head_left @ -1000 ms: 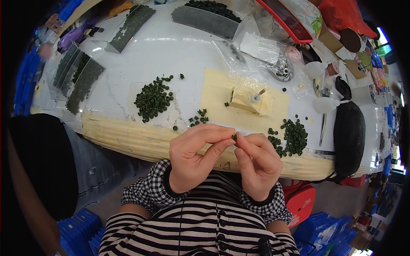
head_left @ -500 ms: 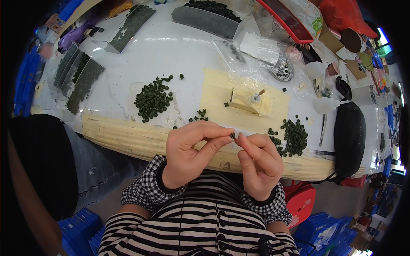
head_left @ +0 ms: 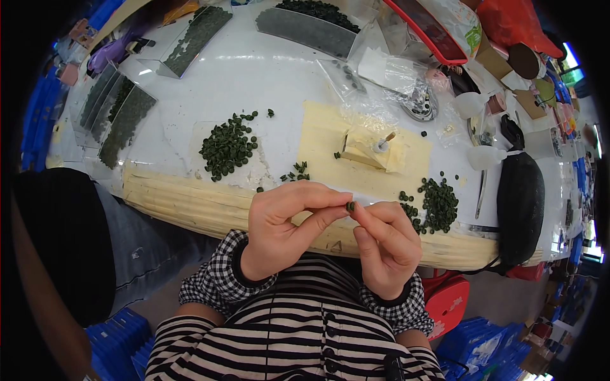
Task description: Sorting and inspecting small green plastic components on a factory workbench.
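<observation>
My left hand and my right hand meet in front of my chest, just over the table's near edge. Between their fingertips they pinch a small dark green round piece. On the white table lies a pile of the same green pieces to the left, a smaller cluster in the middle and another pile to the right. A pale yellow sheet carries a small cream block with a short stick.
Clear trays of green pieces stand at the far left and back. Plastic bags, a red-rimmed tray and a black oblong pad crowd the right. Another person's dark clothing is on my left.
Both hands have stayed close together at the table edge, with the fingers shifting slightly around the green piece. Nothing on the table has moved.
</observation>
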Available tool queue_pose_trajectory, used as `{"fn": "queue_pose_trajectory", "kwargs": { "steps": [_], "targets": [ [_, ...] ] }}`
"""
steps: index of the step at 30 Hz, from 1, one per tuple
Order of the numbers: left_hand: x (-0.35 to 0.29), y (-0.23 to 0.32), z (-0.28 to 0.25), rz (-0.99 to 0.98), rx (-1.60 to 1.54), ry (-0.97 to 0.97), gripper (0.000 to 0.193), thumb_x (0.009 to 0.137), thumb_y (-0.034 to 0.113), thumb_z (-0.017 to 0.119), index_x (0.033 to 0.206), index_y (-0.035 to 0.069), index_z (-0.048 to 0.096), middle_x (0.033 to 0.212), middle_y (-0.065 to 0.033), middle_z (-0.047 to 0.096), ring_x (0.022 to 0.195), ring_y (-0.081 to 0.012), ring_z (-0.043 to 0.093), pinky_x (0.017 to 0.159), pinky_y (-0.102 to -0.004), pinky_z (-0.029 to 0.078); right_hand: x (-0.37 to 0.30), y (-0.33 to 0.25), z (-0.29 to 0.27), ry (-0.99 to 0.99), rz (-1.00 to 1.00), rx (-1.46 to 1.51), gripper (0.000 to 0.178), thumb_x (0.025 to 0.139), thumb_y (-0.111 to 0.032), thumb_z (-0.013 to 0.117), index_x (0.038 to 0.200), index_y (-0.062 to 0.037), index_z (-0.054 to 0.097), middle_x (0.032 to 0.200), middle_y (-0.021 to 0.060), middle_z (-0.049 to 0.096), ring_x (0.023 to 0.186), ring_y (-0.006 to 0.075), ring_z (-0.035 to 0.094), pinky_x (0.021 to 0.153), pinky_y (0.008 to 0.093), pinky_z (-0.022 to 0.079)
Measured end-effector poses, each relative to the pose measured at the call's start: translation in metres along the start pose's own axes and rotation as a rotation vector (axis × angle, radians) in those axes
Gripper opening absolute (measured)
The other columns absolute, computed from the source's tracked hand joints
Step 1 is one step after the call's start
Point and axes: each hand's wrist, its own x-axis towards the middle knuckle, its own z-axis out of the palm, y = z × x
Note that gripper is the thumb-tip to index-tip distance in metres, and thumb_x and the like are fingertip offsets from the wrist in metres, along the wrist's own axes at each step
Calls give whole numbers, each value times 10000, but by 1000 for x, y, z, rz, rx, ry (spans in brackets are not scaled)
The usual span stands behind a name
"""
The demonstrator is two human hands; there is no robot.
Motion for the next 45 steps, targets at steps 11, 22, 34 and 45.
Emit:
{"fn": "queue_pose_trajectory", "kwargs": {
  "steps": [11, 22, 34, 45],
  "targets": [
    [2, 1, 0, 116, 119, -7, 197, 787, -85, 691, 974, -25, 705, 889, -138, 706, 803, -202, 693, 687, -250, 547, -1, 1, -1, -18, 7, 23, 358, 763, 91, 677, 1107, -10, 695, 890, 93, 643, 747, 196, 579, 666, 271, 456],
    [-1, 1, -2, -99, -134, -34, 174, 816, -71, 679, 983, -27, 703, 899, -124, 699, 815, -153, 672, 716, -235, 532, 4, 0, -6, -47, -27, -9, 355, 766, 81, 682, 1106, -18, 697, 883, 84, 645, 745, 192, 582, 653, 271, 458],
    [-2, -1, -1, -140, -192, -33, 164, 826, -59, 684, 986, -32, 700, 914, -127, 696, 832, -143, 672, 726, -236, 542, 5, 3, -2, -22, -153, -141, 376, 720, 78, 705, 1085, -12, 704, 851, 75, 642, 723, 196, 586, 635, 285, 460],
    [-4, -1, -2, -163, -186, -51, 157, 828, -62, 681, 982, -39, 697, 890, -125, 694, 808, -140, 671, 722, -236, 540, 5, 6, -4, -53, -194, -151, 397, 690, 100, 697, 1076, 8, 701, 839, 78, 638, 713, 196, 593, 623, 287, 469]
  ]
}}
